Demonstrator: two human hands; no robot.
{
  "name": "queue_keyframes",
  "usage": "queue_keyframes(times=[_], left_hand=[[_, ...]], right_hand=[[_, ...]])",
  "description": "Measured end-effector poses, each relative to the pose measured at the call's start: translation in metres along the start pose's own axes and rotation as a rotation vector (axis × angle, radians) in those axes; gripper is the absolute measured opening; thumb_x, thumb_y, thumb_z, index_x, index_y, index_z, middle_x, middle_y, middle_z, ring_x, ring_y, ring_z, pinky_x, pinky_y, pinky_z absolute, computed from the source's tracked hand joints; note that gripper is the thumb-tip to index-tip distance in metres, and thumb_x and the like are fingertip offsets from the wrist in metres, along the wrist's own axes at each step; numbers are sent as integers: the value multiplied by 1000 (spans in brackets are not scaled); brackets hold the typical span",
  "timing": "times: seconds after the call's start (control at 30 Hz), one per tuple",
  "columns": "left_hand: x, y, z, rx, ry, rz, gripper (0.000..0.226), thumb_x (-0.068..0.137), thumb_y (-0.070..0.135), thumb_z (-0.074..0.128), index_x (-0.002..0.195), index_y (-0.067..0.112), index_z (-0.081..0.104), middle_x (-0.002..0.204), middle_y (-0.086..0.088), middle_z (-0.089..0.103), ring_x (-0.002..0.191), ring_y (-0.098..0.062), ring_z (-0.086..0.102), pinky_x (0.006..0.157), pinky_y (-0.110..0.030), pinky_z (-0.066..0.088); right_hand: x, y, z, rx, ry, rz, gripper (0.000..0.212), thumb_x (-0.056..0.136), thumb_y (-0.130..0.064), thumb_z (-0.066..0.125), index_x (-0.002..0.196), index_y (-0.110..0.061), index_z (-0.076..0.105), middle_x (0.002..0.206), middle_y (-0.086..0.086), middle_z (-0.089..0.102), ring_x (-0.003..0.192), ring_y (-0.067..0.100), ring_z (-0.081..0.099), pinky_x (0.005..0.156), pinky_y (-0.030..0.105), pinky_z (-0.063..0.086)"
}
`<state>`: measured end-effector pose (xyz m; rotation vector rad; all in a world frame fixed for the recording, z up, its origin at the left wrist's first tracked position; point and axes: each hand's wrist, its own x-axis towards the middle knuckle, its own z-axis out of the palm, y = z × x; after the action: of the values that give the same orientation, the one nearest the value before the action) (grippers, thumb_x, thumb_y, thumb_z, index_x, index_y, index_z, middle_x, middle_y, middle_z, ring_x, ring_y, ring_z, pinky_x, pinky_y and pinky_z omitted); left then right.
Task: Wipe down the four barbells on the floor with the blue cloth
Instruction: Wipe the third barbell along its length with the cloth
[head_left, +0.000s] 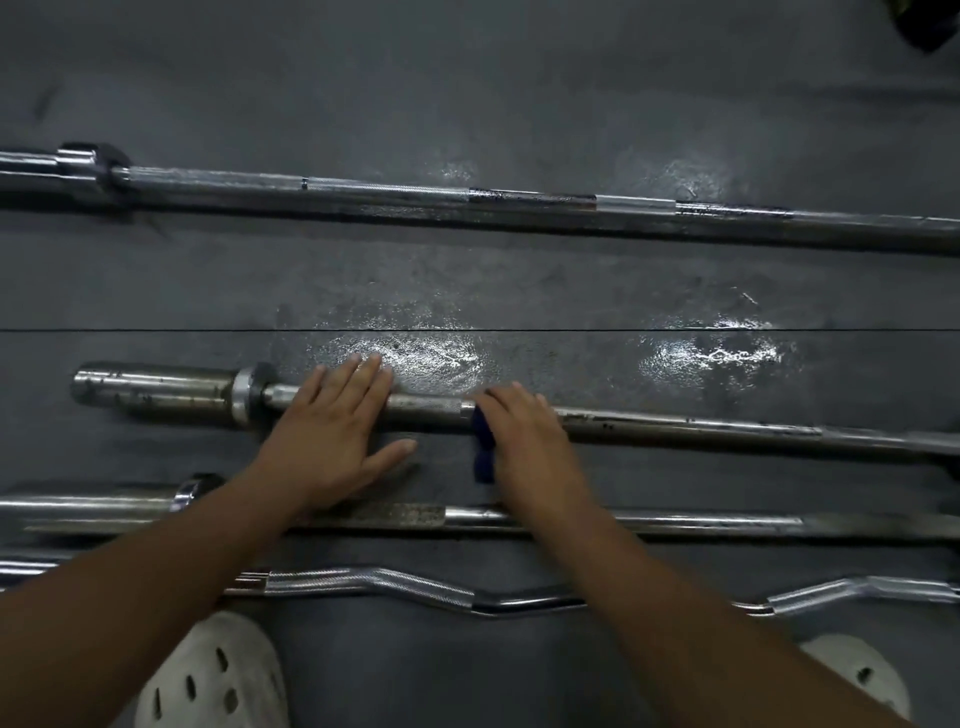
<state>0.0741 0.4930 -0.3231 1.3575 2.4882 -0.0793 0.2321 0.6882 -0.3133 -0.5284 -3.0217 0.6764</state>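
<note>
Now my left hand (332, 441) lies flat, steadying the mid-frame barbell (675, 427); my right hand (524, 447), gripping the blue cloth (482, 460), should wipe rightward.

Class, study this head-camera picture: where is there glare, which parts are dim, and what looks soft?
Head view: two white glare patches on the floor just beyond the barbell under the left hand; bright highlights along the curved bar; lighting dim overall, darkest toward the top corners; whole frame slightly soft, the blue cloth under the right hand showing no weave.
</note>
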Motion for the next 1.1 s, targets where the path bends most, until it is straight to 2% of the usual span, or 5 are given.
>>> queue_keyframes(times=[0.23, 0.43, 0.7, 0.83, 1.1], left_hand=[[-6, 13, 7, 22, -24, -2, 97, 90, 81, 18, 158, 11, 18, 165, -8, 15, 152, -25, 14, 120, -53, 16], [-3, 14, 8, 37, -25, -13, 97, 90, 80, 20, 156, 11, 24, 163, -9, 23, 150, -26, 20, 119, -54, 19], [-11, 14, -6, 35, -53, -20, 95, 90, 80, 18, 155, 11, 28, 161, -8, 26, 148, -22, 24, 118, -44, 15], [-26, 29, -45, -9, 24, -104, 102, 85, 84, 9, 156, 12, 23, 164, -7, 18, 151, -22, 17, 121, -43, 12], [-89, 48, -189, -67, 222, -193, 120, 67, 92, 3, 158, 15, 15, 166, -3, 5, 152, -21, 11, 121, -39, 14]], right_hand=[[-12, 69, -11, -42, 253, 373, 30, 64, 5, 53, 88, -10, 62, 89, 12, 61, 83, 33, 55, 79, 42, 46], [22, 0, 16, 21, 32, -2, 43, 73, -7, 63, 115, -16, 59, 117, 3, 59, 107, 22, 51, 106, 42, 38], [-27, 120, -55, -119, -51, 421, 23, 76, 1, 52, 93, -8, 64, 96, 12, 63, 84, 29, 53, 73, 34, 37], [-21, 94, -77, 156, -9, 604, 31, 83, 3, 43, 99, -12, 65, 101, 12, 63, 80, 24, 54, 68, 30, 42], [-69, 40, -158, 442, 166, 532, 43, 86, 3, 37, 114, -16, 64, 115, 8, 62, 92, 25, 60, 79, 34, 53]])
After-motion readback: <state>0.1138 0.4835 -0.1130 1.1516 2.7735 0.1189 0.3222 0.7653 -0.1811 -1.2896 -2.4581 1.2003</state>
